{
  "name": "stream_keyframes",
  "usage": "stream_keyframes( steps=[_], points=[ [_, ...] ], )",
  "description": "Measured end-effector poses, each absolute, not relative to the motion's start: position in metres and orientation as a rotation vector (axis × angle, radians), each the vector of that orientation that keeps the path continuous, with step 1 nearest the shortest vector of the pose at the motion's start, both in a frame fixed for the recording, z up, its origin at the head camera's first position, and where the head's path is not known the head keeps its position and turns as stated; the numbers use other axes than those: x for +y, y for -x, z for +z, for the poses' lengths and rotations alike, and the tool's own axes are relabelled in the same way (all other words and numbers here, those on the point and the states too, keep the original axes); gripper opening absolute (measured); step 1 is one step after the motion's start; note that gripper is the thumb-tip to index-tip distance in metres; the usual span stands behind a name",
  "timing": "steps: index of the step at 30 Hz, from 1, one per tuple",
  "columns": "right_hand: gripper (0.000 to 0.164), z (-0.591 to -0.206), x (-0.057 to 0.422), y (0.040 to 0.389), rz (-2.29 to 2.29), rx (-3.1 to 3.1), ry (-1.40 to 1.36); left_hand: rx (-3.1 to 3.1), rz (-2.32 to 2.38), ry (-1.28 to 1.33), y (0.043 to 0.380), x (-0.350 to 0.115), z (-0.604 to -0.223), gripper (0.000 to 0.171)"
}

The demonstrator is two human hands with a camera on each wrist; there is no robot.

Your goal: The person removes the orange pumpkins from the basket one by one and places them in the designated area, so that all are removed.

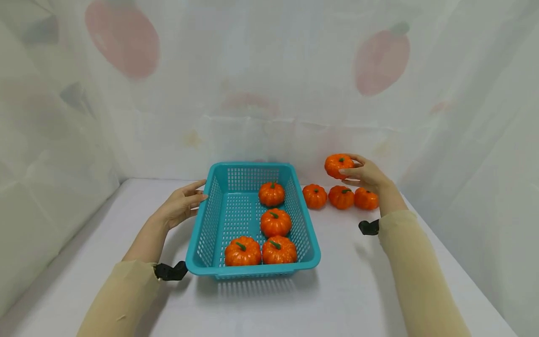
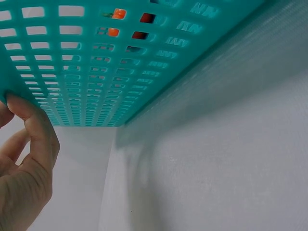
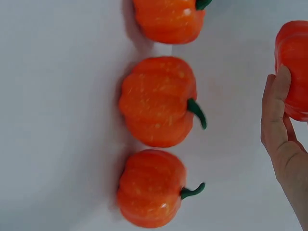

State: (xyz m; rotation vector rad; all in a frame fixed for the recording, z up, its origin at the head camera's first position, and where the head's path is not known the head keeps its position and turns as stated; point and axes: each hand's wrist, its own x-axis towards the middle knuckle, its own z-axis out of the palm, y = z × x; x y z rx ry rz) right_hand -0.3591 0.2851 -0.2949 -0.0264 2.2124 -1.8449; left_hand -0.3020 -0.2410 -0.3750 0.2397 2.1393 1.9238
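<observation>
A turquoise plastic basket (image 1: pixel 246 270) with lattice walls stands in the middle of the table. Its left rim is held by my left hand (image 1: pixel 181 206), whose bent fingers (image 2: pixel 41 130) meet the rim in the left wrist view. Inside the basket, along its right and near sides, lie several small orange pumpkins with green stems, among them one pumpkin (image 1: pixel 275 223). My right hand (image 1: pixel 368 175) grips another pumpkin (image 1: pixel 338 166) in the air, right of the basket. Below it, three pumpkins rest in a row on the table, the middle pumpkin (image 3: pixel 159 102) showing whole in the right wrist view.
The white table (image 1: pixel 345 290) reaches to a pale curtain (image 1: pixel 261 70) with faded fruit prints at the back. Similar cloth hangs at the left and right sides. A black strap (image 1: pixel 170 271) sits on the left wrist, another black strap (image 1: pixel 368 228) on the right.
</observation>
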Motion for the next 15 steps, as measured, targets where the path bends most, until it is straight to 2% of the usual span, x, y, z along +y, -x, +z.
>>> stream_keyframes(
  steps=[15],
  points=[
    [0.095, -0.308, 0.325, 0.351, -2.130, 2.177, -0.230, 2.178, 1.898, -0.205, 0.301, -0.239, -0.371, 0.077]
  ],
)
